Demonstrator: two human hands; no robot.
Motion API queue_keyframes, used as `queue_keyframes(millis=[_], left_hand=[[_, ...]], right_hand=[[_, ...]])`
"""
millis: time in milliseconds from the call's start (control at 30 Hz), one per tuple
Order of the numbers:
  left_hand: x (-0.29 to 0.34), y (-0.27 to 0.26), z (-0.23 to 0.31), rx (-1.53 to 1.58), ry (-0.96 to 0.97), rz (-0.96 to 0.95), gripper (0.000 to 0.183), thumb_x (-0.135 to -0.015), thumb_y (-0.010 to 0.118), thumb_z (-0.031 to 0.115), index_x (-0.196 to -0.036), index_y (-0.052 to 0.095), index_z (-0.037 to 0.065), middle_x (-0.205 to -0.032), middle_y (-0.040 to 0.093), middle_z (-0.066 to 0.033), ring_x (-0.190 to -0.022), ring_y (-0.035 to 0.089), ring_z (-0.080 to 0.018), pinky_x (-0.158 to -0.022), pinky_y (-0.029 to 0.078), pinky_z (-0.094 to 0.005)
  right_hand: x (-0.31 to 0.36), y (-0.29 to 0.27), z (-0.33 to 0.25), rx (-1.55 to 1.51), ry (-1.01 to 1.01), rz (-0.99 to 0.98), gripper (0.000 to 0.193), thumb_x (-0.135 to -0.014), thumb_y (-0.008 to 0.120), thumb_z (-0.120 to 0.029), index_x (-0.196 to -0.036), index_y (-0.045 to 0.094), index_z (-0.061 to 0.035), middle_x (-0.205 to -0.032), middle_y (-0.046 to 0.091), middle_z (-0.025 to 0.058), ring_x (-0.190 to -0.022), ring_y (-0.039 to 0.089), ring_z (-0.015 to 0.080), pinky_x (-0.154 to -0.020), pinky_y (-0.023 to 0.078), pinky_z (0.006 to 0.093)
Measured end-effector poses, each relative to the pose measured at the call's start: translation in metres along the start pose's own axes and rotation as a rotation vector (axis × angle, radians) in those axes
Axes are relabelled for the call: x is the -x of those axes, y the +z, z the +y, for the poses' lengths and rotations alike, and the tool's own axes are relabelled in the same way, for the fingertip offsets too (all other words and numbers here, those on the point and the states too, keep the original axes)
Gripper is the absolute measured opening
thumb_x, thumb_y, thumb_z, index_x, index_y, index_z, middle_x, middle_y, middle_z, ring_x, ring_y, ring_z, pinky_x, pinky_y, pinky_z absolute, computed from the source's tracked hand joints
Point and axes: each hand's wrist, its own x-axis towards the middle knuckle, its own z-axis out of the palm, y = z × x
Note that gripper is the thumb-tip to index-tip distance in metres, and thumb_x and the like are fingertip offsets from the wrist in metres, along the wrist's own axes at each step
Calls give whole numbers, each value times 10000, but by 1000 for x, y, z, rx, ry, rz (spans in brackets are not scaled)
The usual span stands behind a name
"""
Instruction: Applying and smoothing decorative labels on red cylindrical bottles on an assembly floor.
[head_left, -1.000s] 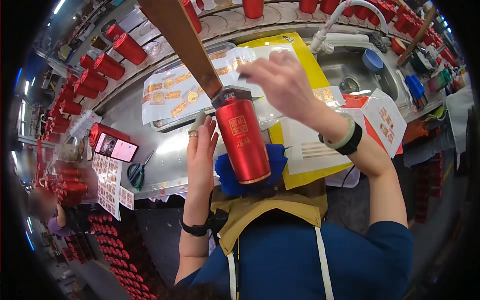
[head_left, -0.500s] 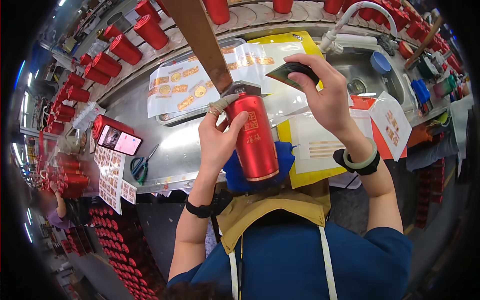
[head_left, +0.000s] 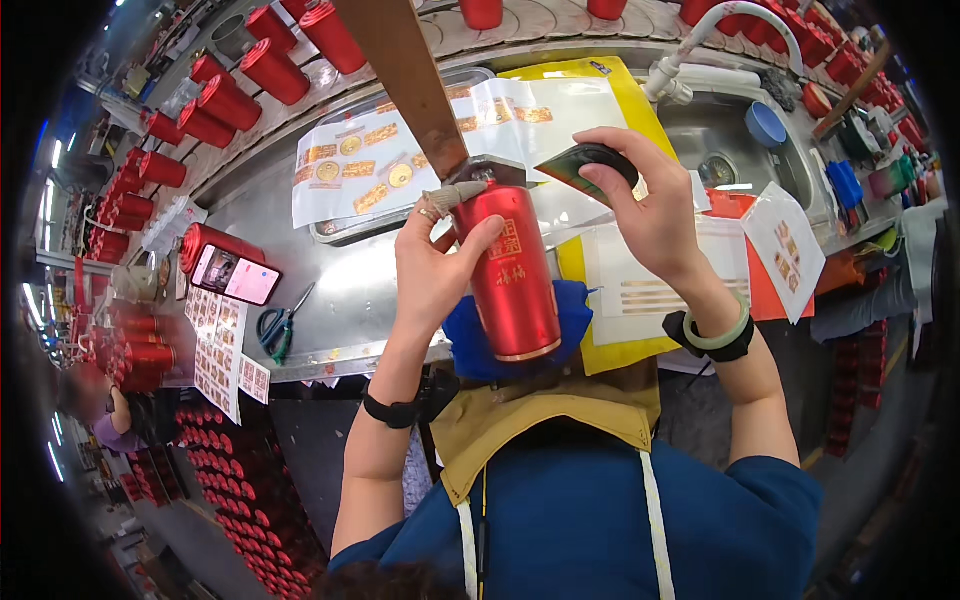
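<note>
Left hand now on the metallic-red cylindrical canister with gold markings, thumb on its upper face, fingers at left side and far end; a second ago it was open beside it, so canister looks steadied now. Canister sits centre, near end over crumpled blue cloth. Right hand, to its right, pinches a dark, thin, flat piece, apart from canister

Head-worn fisheye is looking steeply down, facing forward over the steel counter, framing left hand and right hand at close range; straight edges are bending toward the rim.
</note>
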Motion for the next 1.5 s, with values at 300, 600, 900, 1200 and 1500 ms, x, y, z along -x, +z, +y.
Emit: queue_keyframes(millis=[300,600,900,1200,1500], left_hand=[[-3,3,0,-41,53,34,347,-912,799,131,-1224,706,10,-1160,706,-95,-1068,681,-164,-890,607,-338],[-4,-1,-7,-4,75,48,292,-974,740,138,-1222,721,-15,-1122,722,-85,-999,678,-138,-868,597,-322],[0,-14,-8,101,-28,-12,766,-1121,219,575,-1345,652,-16,-1308,683,-126,-1211,622,-196,-1060,488,-393],[14,-19,-11,291,-41,62,811,-1117,202,582,-1363,572,-97,-1398,614,-195,-1311,584,-246,-1152,428,-411],[13,-17,-10,122,-10,38,746,-1142,200,498,-1380,596,-88,-1379,637,-184,-1299,582,-244,-1155,413,-397]], right_hand=[[-1,12,3,-37,-5,-18,287,-891,730,14,-1172,692,-24,-1032,739,143,-937,724,273,-807,569,353],[7,22,-1,-15,-54,-18,244,-853,732,10,-1085,734,-66,-996,741,105,-895,701,259,-783,559,352],[23,50,-33,211,-538,-434,311,-761,721,-110,-1071,740,-129,-912,687,1,-807,607,211,-747,495,356],[-19,44,0,391,-705,-151,277,-781,693,-70,-1016,764,-200,-1005,755,-68,-840,601,157,-817,456,335],[7,39,12,153,-470,-169,225,-832,735,-25,-1047,737,-89,-982,734,53,-802,641,252,-777,486,372]])
